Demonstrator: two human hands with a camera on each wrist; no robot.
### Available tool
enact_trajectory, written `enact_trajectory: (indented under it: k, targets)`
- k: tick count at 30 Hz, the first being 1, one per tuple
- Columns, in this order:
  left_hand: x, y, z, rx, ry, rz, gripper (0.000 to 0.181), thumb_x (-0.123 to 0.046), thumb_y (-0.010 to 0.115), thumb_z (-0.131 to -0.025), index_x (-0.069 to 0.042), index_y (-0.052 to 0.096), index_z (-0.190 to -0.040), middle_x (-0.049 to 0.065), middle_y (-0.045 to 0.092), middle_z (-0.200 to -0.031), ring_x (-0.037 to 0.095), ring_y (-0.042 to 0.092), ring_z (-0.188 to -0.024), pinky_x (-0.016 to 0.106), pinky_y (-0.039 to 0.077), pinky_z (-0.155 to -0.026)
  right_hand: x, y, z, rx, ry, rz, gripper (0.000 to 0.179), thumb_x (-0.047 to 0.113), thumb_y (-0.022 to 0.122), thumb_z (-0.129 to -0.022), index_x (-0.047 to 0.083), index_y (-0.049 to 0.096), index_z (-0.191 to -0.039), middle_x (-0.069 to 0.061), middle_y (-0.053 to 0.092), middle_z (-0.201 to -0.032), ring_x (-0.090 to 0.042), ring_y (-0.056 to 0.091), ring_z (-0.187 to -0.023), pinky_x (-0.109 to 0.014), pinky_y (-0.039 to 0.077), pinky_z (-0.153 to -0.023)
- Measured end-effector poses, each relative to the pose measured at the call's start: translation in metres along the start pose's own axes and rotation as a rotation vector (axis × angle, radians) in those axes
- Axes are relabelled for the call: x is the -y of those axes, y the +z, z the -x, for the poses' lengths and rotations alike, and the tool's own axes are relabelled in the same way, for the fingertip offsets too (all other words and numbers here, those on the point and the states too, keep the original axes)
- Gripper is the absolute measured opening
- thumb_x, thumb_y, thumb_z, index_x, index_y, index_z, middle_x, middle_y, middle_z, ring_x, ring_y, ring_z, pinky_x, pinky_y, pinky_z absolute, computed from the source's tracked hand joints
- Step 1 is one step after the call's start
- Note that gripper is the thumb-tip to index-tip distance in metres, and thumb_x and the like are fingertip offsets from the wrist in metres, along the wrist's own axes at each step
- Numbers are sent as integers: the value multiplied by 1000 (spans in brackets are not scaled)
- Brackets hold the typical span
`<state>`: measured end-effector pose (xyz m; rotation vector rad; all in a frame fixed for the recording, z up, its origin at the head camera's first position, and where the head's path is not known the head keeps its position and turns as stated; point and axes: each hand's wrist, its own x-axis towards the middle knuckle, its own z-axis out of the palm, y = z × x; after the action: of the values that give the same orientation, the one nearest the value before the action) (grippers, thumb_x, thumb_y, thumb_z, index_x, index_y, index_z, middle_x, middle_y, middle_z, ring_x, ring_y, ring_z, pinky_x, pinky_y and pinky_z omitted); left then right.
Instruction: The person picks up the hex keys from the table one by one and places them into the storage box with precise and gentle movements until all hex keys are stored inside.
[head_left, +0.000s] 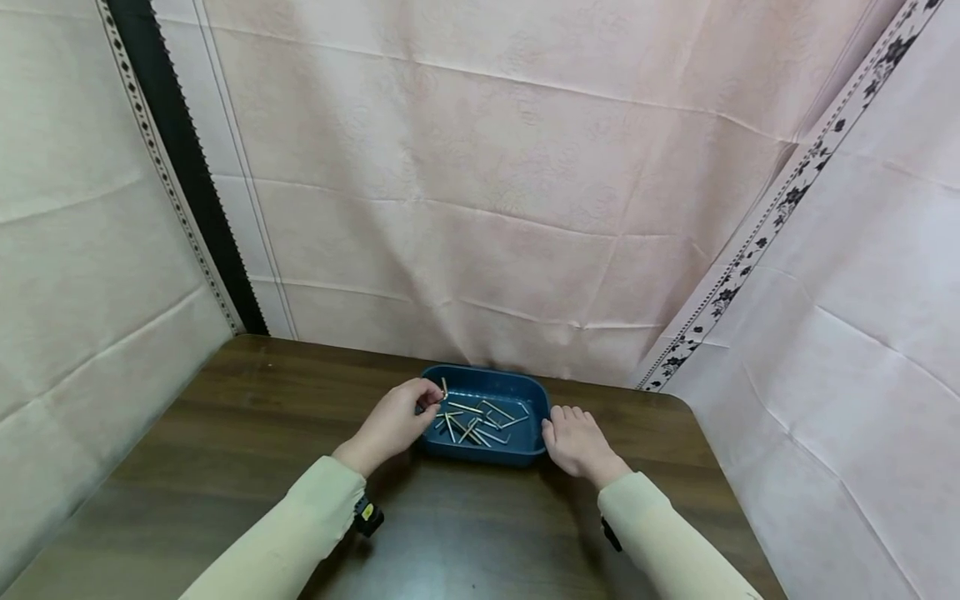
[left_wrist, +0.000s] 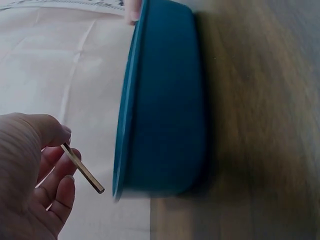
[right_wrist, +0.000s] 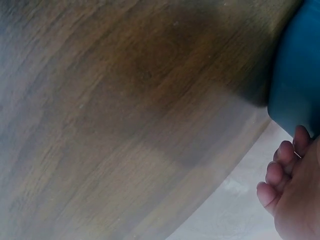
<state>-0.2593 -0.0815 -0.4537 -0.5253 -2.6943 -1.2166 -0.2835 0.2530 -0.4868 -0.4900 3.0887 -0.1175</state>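
Note:
A brass-coloured, L-shaped hex key (left_wrist: 84, 169) is pinched between the thumb and fingers of my left hand (head_left: 396, 421). That hand is at the left end of a blue plastic tray (head_left: 487, 454), just above its rim. Several more brass-coloured hex keys (head_left: 480, 423) lie loose and crossed inside. At the tray's right end, my right hand (head_left: 577, 442) holds the rim, its thumb at the edge and its fingers along the outer wall. The right wrist view shows only the fingertips (right_wrist: 274, 172) beside the tray wall; the thumb is hidden there.
The tray stands toward the back of a dark brown wooden table (head_left: 480, 533). Pale cloth (head_left: 480, 208) hangs behind the table's back edge and along both sides. A black device (head_left: 367, 515) is strapped at the left wrist.

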Motion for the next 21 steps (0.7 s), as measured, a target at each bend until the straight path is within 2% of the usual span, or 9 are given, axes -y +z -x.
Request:
enact_trajectory:
  k: [6,13,21]
  targets:
    - [-2,15,-5,25,38,-80,13,-13,67,-91,-20,66,-102,-8,58,-93,12,53,-82,29,50,-81,1,-1,0,13,8,-14,31,34,35,-103,9,51,-109,-8,54,-105,-27,48,-99,-46,37,-92]
    - [7,28,-11,45,39,-142,14,-11,66,-90,-14,67,-104,-6,58,-93,12,52,-80,31,49,-80,0,0,0,11,2,-30,30,33,35,-103,9,51,-107,-8,53,-101,-27,47,-95,-45,37,-88]
    - [14,38,-16,63,25,-150,13,-12,66,-91,-14,67,-103,-6,58,-93,12,52,-79,31,49,-80,-2,1,-1,22,11,-34,31,34,34,-103,9,51,-108,-6,53,-101,-26,47,-95,-46,37,-89]
